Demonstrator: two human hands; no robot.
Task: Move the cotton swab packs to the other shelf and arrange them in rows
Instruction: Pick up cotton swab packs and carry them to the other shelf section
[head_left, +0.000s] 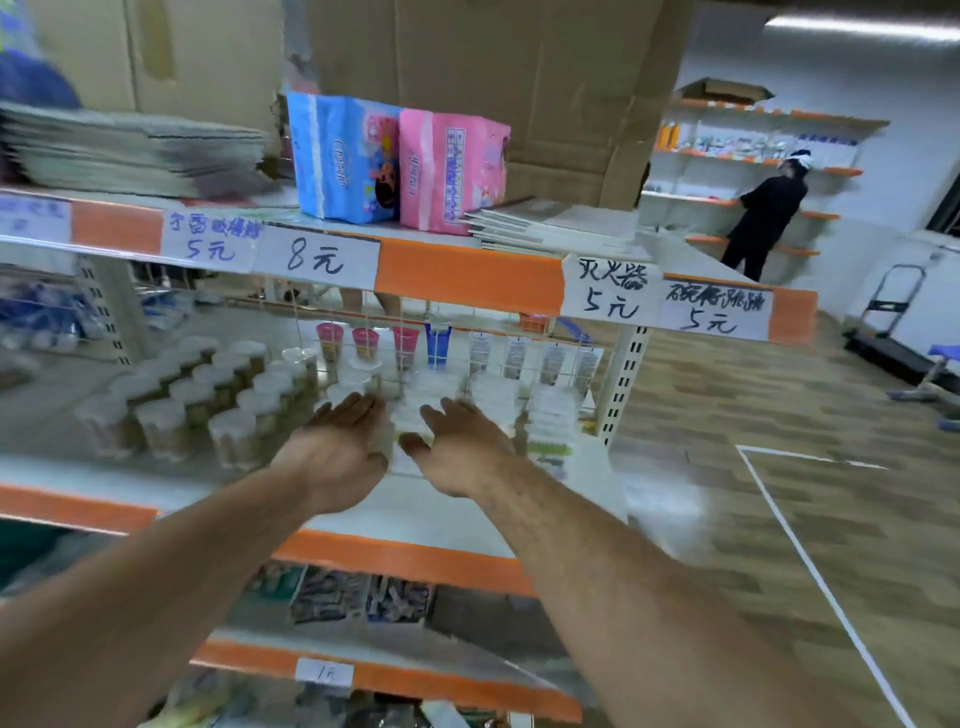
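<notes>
Round cotton swab packs (218, 400) with white lids stand in rows on the left half of the middle shelf (78, 473). More flat white packs (415, 415) lie in the shelf's middle, blurred. My left hand (337, 447) and my right hand (460, 449) reach in side by side, fingers straight, one on each side of these flat packs. Whether the palms touch the packs is hidden by blur. Neither hand grips anything.
The upper shelf (467, 275) carries a blue and a pink soft pack (400, 161), magazines and price tags. Tubes (436, 345) hang on a wire grid behind the shelf. Further flat packs (550, 415) lie at right. A person (763, 218) stands by distant shelves; a trolley (893, 322) at right.
</notes>
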